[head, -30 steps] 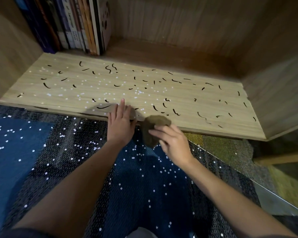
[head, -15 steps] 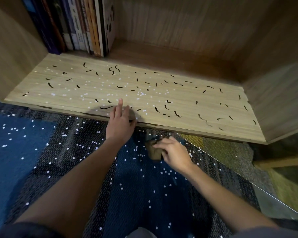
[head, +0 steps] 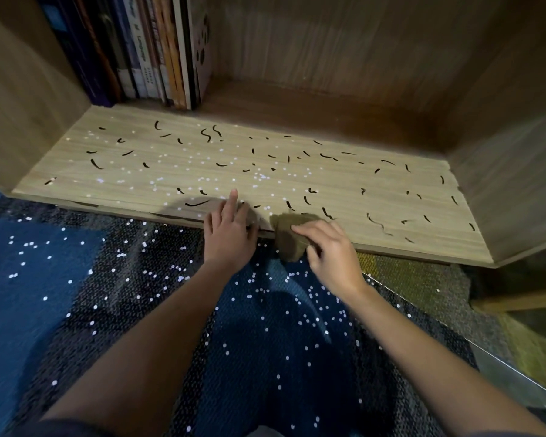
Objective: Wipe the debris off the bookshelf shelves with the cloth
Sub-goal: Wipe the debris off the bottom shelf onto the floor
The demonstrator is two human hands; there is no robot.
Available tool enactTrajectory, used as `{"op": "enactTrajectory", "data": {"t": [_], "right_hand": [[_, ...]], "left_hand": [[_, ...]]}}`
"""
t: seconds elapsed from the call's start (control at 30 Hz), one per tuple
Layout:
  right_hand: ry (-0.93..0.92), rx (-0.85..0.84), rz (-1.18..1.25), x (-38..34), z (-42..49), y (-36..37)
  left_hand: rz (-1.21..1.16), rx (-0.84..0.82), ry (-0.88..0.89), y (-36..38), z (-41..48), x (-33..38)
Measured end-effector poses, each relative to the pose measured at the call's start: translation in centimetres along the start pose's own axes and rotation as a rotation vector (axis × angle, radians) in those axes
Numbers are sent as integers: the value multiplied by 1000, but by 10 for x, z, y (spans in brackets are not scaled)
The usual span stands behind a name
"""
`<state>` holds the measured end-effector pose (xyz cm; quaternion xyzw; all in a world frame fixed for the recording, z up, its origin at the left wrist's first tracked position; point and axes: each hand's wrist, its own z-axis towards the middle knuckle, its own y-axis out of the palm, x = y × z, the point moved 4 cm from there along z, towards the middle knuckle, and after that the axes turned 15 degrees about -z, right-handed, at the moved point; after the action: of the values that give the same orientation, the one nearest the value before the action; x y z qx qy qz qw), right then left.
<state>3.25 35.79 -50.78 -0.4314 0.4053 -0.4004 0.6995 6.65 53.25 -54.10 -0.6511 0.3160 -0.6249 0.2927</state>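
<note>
Cloth (head: 289, 239) bunched over shelf (head: 344, 184) front edge, your right hand (head: 331, 252) gripping it with curled fingers, your left hand (head: 229, 233) flat, fingers straight on shelf lip, debris (head: 259, 176) scattered across shelf, books (head: 145, 48) back left.

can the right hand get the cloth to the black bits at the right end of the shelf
Probably yes: the right hand holds the cloth at the shelf edge, and nothing stands between it and the black bits; the books sit far left.
</note>
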Motion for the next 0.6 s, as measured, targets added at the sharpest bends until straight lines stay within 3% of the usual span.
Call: {"op": "enactTrajectory", "data": {"t": [0.07,0.27,0.47,0.6], "right_hand": [[13,-51,6,-1,7,-3],[172,14,8,27,57,-30],[336,-150,-225,90,123,-17],[275,-255,-259,60,134,22]], "left_hand": [[-9,-4,-7,-1,2,7],[56,-156,2,-6,44,22],[180,-314,-53,-23,74,19],[243,-285,-48,-17,83,10]]}}
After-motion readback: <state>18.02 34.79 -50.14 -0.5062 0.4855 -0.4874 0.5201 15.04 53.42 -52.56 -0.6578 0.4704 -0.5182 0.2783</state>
